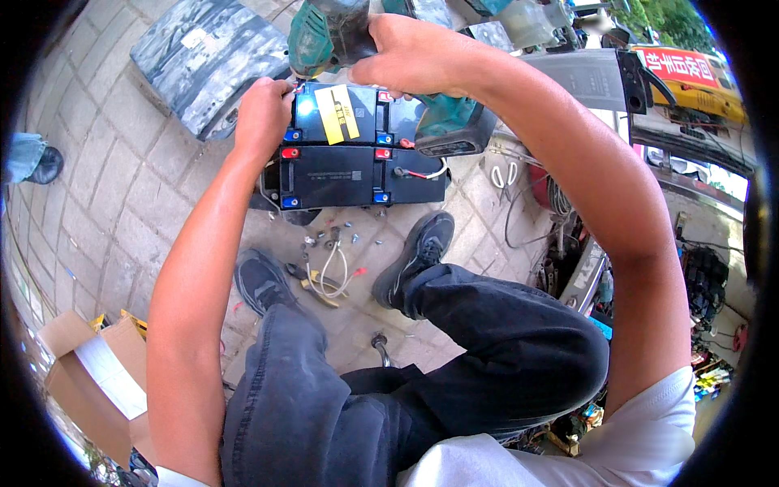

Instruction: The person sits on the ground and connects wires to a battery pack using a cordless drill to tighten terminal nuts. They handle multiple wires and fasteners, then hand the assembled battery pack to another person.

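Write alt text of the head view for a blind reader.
A person's right hand grips a teal-and-black cordless power tool above black batteries, while the left hand is at the far row's left edge; brick paving lies below.

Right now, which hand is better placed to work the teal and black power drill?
Probably the right hand, which grips the teal and black power drill. The left hand is at the far left corner of the black rectangular battery with a yellow label, fingers near the drill's front end.
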Tool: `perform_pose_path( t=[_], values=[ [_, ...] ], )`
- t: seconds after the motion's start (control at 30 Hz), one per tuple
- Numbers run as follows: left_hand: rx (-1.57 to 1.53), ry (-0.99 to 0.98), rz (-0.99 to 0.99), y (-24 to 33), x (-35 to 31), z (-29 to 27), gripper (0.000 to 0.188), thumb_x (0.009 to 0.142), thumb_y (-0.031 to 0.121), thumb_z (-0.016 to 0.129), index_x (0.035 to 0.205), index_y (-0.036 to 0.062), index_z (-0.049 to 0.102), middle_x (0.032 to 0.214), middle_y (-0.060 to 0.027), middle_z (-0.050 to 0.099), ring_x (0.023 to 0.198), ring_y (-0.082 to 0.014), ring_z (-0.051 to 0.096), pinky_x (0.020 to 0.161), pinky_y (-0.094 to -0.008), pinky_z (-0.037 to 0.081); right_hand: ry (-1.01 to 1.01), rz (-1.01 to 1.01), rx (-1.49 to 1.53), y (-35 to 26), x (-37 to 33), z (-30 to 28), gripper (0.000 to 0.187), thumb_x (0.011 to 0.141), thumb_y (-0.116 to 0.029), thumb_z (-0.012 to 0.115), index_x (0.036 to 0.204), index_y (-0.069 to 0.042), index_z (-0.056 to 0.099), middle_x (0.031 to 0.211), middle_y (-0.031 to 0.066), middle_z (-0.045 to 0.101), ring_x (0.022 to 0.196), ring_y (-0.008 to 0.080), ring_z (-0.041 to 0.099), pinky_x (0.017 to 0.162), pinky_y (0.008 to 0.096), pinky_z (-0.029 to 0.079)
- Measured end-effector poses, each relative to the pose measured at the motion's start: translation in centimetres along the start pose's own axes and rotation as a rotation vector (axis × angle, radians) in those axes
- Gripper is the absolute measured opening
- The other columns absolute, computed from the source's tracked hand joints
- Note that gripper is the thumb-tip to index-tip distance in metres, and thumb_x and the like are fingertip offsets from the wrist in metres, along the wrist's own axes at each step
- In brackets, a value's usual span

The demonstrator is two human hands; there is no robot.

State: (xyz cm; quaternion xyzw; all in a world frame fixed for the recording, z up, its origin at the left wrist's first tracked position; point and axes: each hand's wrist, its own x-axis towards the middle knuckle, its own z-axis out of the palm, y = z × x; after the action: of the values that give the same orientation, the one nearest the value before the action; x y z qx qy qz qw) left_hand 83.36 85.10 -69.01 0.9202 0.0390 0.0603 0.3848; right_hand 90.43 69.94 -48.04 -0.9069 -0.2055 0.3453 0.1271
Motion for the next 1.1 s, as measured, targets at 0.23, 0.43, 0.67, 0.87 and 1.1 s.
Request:
perform_pose_path(
  t=[0.23, 0.43, 0.67, 0.87, 1.1],
  values=[
    [-0.012, 0.007, 0.021, -0.3, -0.1, 0.0, 0.018, 0.080, 0.010, 0.064, 0.094, 0.0008, 0.070, 0.086, -0.0182, 0.063, 0.085, -0.0354, 0.062, 0.077, -0.0413, 0.048, -0.034, 0.011, -0.040, -0.6, 0.1, 0.2, 0.042, 0.080, -0.025, 0.063, 0.105, 0.009, 0.058, 0.079, 0.0151, 0.063, 0.065, 0.0204, 0.060, 0.056, 0.0312, 0.048],
    [0.019, 0.014, 0.040, 0.0, 0.0, 0.0, 0.017, 0.080, 0.009, 0.063, 0.094, 0.0005, 0.070, 0.087, -0.0196, 0.062, 0.086, -0.0364, 0.061, 0.078, -0.0421, 0.048, 0.108, -0.065, 0.056, 0.8, 0.7, 1.1, 0.026, 0.076, -0.018, 0.059, 0.081, 0.007, 0.064, 0.064, 0.0185, 0.060, 0.057, 0.0235, 0.060, 0.051, 0.0360, 0.048],
    [0.026, 0.010, 0.074, -0.5, 0.2, 0.2, 0.016, 0.080, 0.008, 0.063, 0.093, 0.0001, 0.069, 0.086, -0.0207, 0.061, 0.086, -0.0373, 0.061, 0.078, -0.0431, 0.048, 0.081, -0.151, -0.110, 0.6, 1.0, 0.8, 0.030, 0.078, -0.022, 0.059, 0.087, 0.006, 0.065, 0.067, 0.0185, 0.062, 0.057, 0.0241, 0.062, 0.054, 0.0354, 0.050],
    [0.031, -0.006, 0.086, -0.2, 0.3, 0.2, 0.017, 0.079, 0.008, 0.064, 0.093, -0.0001, 0.069, 0.087, -0.0207, 0.061, 0.088, -0.0377, 0.061, 0.079, -0.0433, 0.048, 0.206, -0.308, -0.174, 2.5, 2.2, 1.7, 0.033, 0.077, -0.024, 0.060, 0.086, 0.007, 0.066, 0.068, 0.0203, 0.064, 0.056, 0.0257, 0.063, 0.056, 0.0361, 0.051],
    [0.049, -0.011, 0.066, -0.3, 0.2, 0.2, 0.016, 0.078, 0.008, 0.065, 0.092, 0.0001, 0.069, 0.087, -0.0207, 0.061, 0.088, -0.0377, 0.061, 0.080, -0.0433, 0.048, 0.078, -0.109, -0.097, 1.8, 1.6, 1.0, 0.032, 0.076, -0.023, 0.059, 0.078, 0.008, 0.066, 0.066, 0.0207, 0.063, 0.056, 0.0267, 0.062, 0.055, 0.0378, 0.050]
  ],
)
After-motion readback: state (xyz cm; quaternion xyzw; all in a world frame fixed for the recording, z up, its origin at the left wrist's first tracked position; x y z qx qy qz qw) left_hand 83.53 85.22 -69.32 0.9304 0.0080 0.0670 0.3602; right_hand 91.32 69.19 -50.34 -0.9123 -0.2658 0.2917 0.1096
